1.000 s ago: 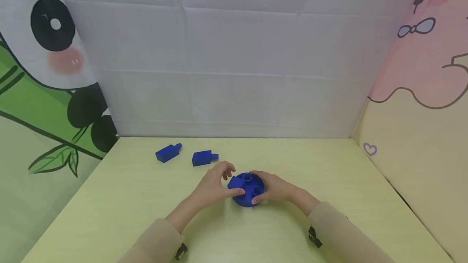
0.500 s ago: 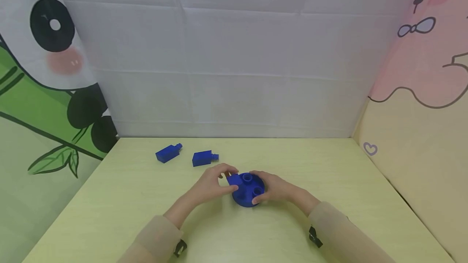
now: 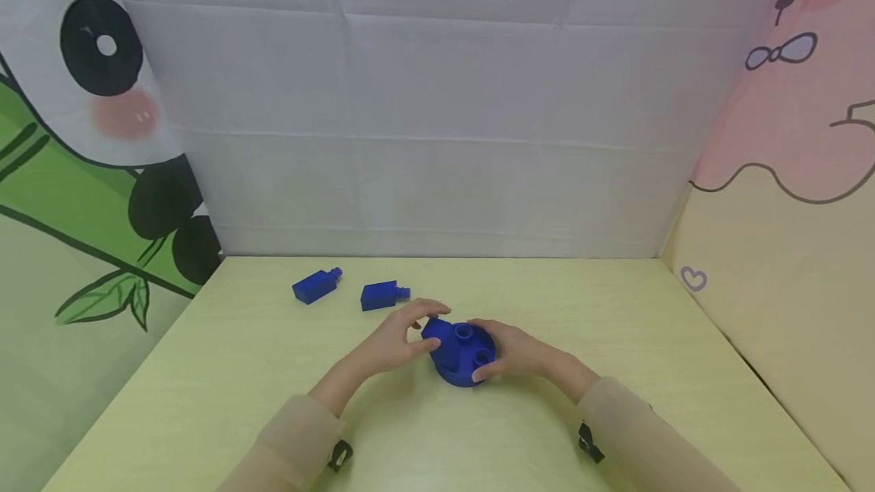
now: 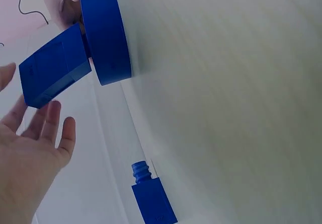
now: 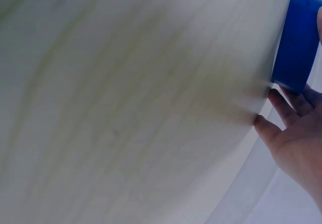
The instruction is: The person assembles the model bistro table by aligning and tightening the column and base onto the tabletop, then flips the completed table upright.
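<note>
A round blue base [image 3: 456,378] lies on the table, with raised round sockets on top. My right hand [image 3: 516,349] grips its right side, thumb at the near edge and fingers at the far edge. A blue rectangular block [image 4: 55,65] stands tilted at the base's left side, its lower end at a socket. Around this block my left hand [image 3: 393,340] is spread. In the left wrist view its thumb is apart from the block and the fingertips [image 4: 53,108] are right at the block's outer end.
Two more blue blocks with threaded necks lie behind on the left: one block [image 3: 314,287] farther left, another block [image 3: 379,295] near my left fingers. The pale yellow table [image 3: 581,294] ends at a white cloth backdrop [image 3: 444,173]; printed side panels flank it.
The block on the base has turned, its outer end swinging away from me. My left thumb has moved back and off the block. The right hand keeps its grip on the base.
</note>
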`<move>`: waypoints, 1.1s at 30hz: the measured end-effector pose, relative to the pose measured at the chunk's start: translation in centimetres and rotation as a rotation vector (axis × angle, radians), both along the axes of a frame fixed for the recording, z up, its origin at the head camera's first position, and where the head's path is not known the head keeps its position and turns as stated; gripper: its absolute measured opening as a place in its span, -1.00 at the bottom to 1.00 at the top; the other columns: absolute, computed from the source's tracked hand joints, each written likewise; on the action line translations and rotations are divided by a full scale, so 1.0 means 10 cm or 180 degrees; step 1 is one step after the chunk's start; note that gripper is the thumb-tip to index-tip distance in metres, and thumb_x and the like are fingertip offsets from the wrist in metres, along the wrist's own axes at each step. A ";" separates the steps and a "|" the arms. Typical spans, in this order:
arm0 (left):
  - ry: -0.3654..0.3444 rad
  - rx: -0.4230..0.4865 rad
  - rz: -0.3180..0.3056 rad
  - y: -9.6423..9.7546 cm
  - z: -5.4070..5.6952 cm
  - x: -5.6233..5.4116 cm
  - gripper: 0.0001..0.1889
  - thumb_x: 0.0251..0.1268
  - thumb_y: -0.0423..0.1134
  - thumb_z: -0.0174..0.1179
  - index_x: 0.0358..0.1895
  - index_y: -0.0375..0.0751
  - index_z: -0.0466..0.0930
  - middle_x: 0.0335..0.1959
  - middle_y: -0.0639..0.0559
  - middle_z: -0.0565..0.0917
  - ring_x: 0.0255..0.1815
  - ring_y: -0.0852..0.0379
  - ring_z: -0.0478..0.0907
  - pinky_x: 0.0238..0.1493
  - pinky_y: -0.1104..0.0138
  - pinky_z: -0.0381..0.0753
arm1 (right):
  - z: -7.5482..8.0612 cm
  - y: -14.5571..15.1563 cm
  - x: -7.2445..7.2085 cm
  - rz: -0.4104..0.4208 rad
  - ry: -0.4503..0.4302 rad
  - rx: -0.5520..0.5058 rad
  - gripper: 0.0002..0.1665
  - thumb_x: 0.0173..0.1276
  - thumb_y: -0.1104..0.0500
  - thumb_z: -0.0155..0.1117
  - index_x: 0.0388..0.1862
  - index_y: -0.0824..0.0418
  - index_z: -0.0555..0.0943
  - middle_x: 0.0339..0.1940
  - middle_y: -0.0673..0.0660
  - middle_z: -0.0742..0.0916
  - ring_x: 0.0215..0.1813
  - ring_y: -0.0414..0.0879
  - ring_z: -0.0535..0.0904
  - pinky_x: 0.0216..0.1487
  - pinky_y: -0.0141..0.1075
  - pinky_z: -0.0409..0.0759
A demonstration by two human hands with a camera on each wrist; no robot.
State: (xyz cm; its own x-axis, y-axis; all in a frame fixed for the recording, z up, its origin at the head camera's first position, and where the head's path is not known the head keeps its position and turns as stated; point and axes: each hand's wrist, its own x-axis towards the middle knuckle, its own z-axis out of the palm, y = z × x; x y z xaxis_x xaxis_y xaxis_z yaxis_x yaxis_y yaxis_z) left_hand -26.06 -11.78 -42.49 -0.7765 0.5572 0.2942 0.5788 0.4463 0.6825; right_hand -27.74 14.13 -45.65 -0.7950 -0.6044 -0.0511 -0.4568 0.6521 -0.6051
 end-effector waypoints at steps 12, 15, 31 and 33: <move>-0.0402 0.0185 0.1090 0.17 0.00 0.11 -0.38 -0.21 0.09 0.50 -0.12 -0.11 0.41 -0.34 0.07 0.46 -0.27 0.07 0.43 -0.31 0.34 0.47 | 0.02 0.00 0.00 -0.0022 -0.0022 0.0034 0.10 0.02 -0.21 0.46 0.44 0.16 0.19 0.38 0.20 0.40 0.37 0.14 0.31 0.30 0.05 0.32; -0.0384 0.0197 0.1091 0.17 -0.01 0.09 -0.45 -0.17 0.06 0.49 -0.18 -0.10 0.40 -0.39 0.08 0.45 -0.30 0.08 0.41 -0.34 0.37 0.45 | 0.03 0.00 0.01 -0.0010 -0.0031 0.0014 0.09 0.03 -0.19 0.46 0.44 0.17 0.18 0.38 0.20 0.39 0.37 0.14 0.30 0.31 0.05 0.32; -0.0012 0.0178 0.0406 0.10 -0.03 -0.04 -0.63 0.16 -0.13 0.33 0.05 -0.08 0.59 -0.08 0.08 0.63 -0.14 0.15 0.51 -0.14 0.20 0.61 | 0.04 0.02 0.01 0.0034 -0.0055 -0.0052 0.11 0.03 -0.19 0.46 0.44 0.20 0.18 0.37 0.21 0.40 0.37 0.14 0.31 0.30 0.05 0.32; -0.0013 0.0151 0.0240 0.10 -0.03 -0.07 -0.64 0.21 -0.16 0.28 0.09 -0.09 0.58 -0.02 0.05 0.62 -0.11 0.11 0.52 -0.11 0.18 0.60 | 0.03 0.02 0.01 0.0029 -0.0053 -0.0040 0.11 0.02 -0.20 0.46 0.44 0.19 0.17 0.37 0.21 0.41 0.36 0.14 0.32 0.30 0.05 0.33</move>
State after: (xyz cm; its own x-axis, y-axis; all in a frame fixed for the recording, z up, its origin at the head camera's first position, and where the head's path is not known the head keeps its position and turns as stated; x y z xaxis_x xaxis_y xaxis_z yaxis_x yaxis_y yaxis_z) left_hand -26.74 -10.79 -42.82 -0.8170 0.4827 0.3154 0.5418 0.4556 0.7063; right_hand -27.62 14.34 -45.35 -0.7886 -0.6123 -0.0565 -0.4526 0.6402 -0.6208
